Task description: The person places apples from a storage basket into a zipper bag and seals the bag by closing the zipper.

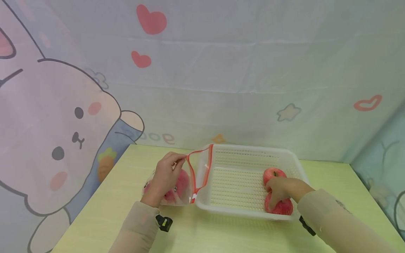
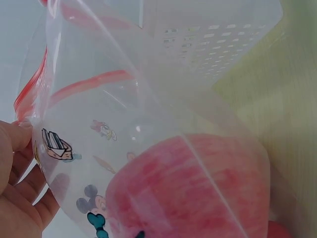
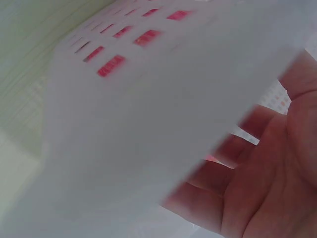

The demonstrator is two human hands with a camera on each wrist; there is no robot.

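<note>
L hand (image 1: 166,175) pinches bag (image 2: 116,124) w/ apples (image 2: 198,188) inside, L on worktop (image 1: 202,235); R hand (image 1: 280,188) is at near apple (image 1: 283,208) by far apple (image 1: 274,172), R end of basket (image 1: 237,186), can't tell if fingers (image 3: 198,201) grasp. Prob. pick-up step; next move likely needs firm hold, bag held wide

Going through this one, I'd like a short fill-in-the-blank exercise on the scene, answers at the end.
1. The left hand pinches the clear bag near its ____ edging.
2. Inside the white basket, ____ apples are visible in the head view.
3. The hand at those apples is the person's ____ one.

Missing words: red; two; right.
</note>
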